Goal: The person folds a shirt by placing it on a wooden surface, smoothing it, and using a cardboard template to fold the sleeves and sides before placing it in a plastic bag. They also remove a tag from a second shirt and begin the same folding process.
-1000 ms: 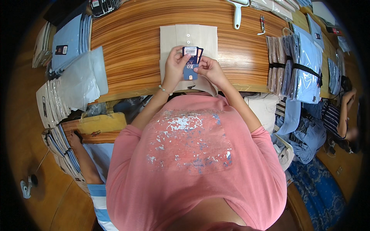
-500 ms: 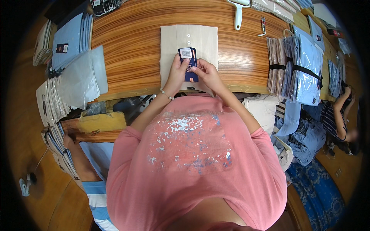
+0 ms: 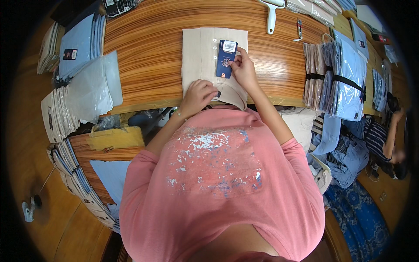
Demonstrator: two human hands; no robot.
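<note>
A folded beige shirt (image 3: 194, 56) with small white buttons lies at the table's near edge, its collar (image 3: 233, 94) towards me. My right hand (image 3: 245, 72) pinches a navy hang tag (image 3: 224, 61) by its right side, over the shirt's front. The tag carries a white sticker at its far end and a thin string at its near end. My left hand (image 3: 200, 97) rests by the collar with fingers curled together, beside a small dark neck label (image 3: 218, 94). What its fingertips pinch, if anything, is hidden.
On the wooden table (image 3: 148, 52), a lint roller (image 3: 271, 19) and small snips (image 3: 299, 29) lie at the far right. Bagged shirts (image 3: 349, 87) stand bundled at right, and clear-bagged shirts (image 3: 83, 100) pile up at left. Another person (image 3: 379, 135) works at far right.
My left hand has left the tag and moved down to the collar. The tag has shifted right in my right hand. Another person's arm at the lower left is gone from view.
</note>
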